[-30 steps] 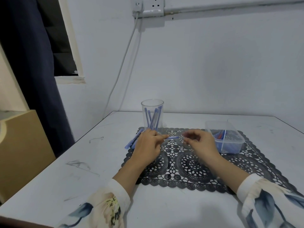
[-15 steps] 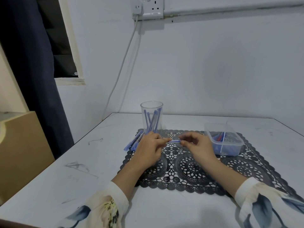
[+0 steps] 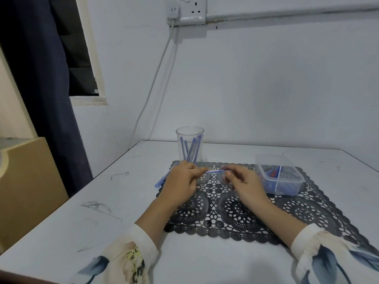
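1. Fingers (image 3: 200,171) of the left hand (image 3: 180,181) curled, forefinger and thumb pinching one end of a thin blue pen (image 3: 214,171). Right hand (image 3: 244,183) likewise curled, its fingertips (image 3: 227,173) pinching the other end. Pen lies level between the two hands, just above the mat and in front of the cup.
2. White table (image 3: 102,201), scuffed with grey marks on its left side, set against a pale wall.
3. Dark lace-pattern mat (image 3: 307,212) spread on the table. Both hands work over its far half, forearms crossing its near edge.
4. Clear plastic container (image 3: 266,158) on the mat's far right, just beside the right hand but apart from it. A divider splits it; blue and red pieces inside, too blurred to tell more.
5. Clear cup (image 3: 179,148) upright at the mat's far left edge, just behind the left hand. Several blue pens (image 3: 192,148) stand leaning inside.
6. Loose blue pens (image 3: 161,181) lie at the mat's left edge, partly hidden behind the left hand.
7. Wall socket (image 3: 188,11) above, with a white cable (image 3: 155,78) hanging down behind the table.
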`<state>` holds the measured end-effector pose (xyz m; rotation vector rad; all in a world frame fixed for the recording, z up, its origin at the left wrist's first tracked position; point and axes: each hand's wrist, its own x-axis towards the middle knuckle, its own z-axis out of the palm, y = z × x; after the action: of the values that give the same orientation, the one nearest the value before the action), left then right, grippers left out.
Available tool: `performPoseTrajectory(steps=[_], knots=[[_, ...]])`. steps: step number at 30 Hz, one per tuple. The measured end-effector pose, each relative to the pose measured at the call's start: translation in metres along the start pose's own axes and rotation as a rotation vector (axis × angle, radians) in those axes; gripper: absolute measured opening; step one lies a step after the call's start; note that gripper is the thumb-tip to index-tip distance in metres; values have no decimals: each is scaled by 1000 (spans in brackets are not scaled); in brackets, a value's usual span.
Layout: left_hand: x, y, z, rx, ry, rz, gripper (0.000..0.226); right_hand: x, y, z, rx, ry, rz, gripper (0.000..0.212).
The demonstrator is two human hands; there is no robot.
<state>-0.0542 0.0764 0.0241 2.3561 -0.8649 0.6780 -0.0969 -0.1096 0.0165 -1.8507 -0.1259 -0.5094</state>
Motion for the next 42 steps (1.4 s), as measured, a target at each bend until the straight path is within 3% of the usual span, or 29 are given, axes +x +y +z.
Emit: performPoseTrajectory(steps=[5, 17, 21, 26, 31, 37, 42], knots=[[-3, 4, -2, -39, -29, 55, 43, -2, -1, -4, -295, 8, -164, 11], [-5, 5, -9, -18, -31, 119, 42, -1, 6, -5, -472, -88, -352, 11], [-8, 10, -16, -64, -149, 32, 44, 0, 8, -7, -505, -79, -405, 11], [-7, 12, -16, -75, -206, -46, 30, 1, 12, -9, -558, -88, -493, 21], [-8, 17, -19, -53, -192, -7, 32, 0, 12, -8, -501, -109, -467, 42], [-7, 15, -17, 15, -134, 66, 36, -3, 7, -2, -242, -108, -243, 33], [-6, 13, -15, 20, -85, 54, 38, -3, 7, -5, -276, -137, -340, 15]])
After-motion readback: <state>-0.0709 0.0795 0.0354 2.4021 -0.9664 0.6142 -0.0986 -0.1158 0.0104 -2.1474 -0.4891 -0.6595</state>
